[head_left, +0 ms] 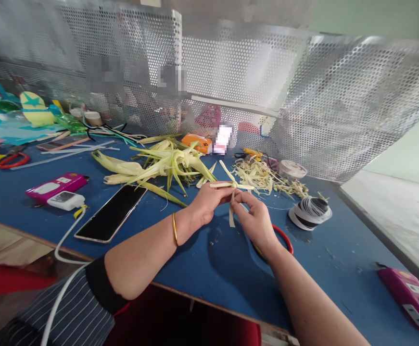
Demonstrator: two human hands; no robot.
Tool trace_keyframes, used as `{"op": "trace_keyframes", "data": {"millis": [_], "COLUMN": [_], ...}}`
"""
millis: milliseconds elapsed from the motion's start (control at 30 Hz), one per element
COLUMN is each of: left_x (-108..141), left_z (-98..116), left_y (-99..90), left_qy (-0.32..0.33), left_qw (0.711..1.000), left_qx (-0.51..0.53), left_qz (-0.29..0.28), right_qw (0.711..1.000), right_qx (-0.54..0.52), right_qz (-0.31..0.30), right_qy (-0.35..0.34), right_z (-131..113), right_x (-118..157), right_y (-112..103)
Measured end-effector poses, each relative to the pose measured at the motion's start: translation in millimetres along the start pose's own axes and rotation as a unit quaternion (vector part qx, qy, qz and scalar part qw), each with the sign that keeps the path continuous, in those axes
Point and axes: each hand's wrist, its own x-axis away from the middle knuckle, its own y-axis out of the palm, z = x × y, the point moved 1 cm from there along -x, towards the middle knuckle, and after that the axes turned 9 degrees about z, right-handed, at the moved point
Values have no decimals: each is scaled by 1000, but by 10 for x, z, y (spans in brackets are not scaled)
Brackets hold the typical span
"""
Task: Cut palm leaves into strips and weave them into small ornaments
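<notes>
My left hand (209, 199), with a gold bangle at its wrist, pinches a small piece of pale corn husk strips (235, 184). The strips fan out from a centre like a cross, and one hangs down between my hands. Close beside it, my right hand (254, 216) has thumb and fingers closed on that hanging strip. Partly hidden under my right wrist lies a red-handled tool (285, 239), perhaps scissors. Beyond my hands is a heap of green and cream corn husks (173, 161), and to its right a pile of shredded husk scraps (258, 175).
A dark phone (111, 214) and a magenta power strip (57, 186) with a white plug lie left; another magenta strip (411, 295) lies right. A black-and-white roll (310, 213) and a tape roll (293, 169) stand right. Perforated metal screens (238, 67) close the back.
</notes>
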Motion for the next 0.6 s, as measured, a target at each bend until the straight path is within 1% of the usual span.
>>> {"op": "trace_keyframes", "data": {"millis": [33, 67, 133, 167, 200, 233, 267, 333, 400, 500, 567, 600], "left_x": [0, -2, -9, -12, -13, -12, -8, 4, 17, 23, 15, 8], "left_z": [17, 32, 58, 66, 71, 73, 73, 67, 53, 21, 1, -6], "left_y": [-5, -11, -21, -24, -25, -25, -24, -21, -22, -30, -37, -40], "left_qy": [-11, -24, -52, -65, -76, -86, -92, -88, -61, 7, 51, 67], "left_qw": [1000, 1000, 999, 998, 997, 996, 995, 995, 995, 991, 984, 981], "left_qx": [-2, -2, 0, -1, -4, -10, -15, -32, -64, -129, -164, -179], "left_qz": [-5, -9, -16, -19, -22, -23, -26, -34, -42, -47, -44, -40], "right_qw": [999, 995, 972, 959, 951, 950, 954, 965, 977, 990, 993, 993], "right_qx": [32, 73, 159, 195, 220, 232, 233, 210, 178, 136, 114, 108], "right_qz": [25, 64, 149, 172, 170, 148, 115, 60, 36, 10, -14, -22], "right_qy": [-15, -37, -89, -113, -133, -147, -152, -141, -111, -32, 19, 33], "right_z": [-3, -2, 13, 27, 44, 62, 77, 90, 81, 69, 74, 76], "right_x": [-8, -21, -56, -75, -93, -106, -113, -102, -67, -16, -1, 1], "right_y": [-34, -76, -163, -196, -215, -220, -211, -164, -99, -13, 20, 28]}}
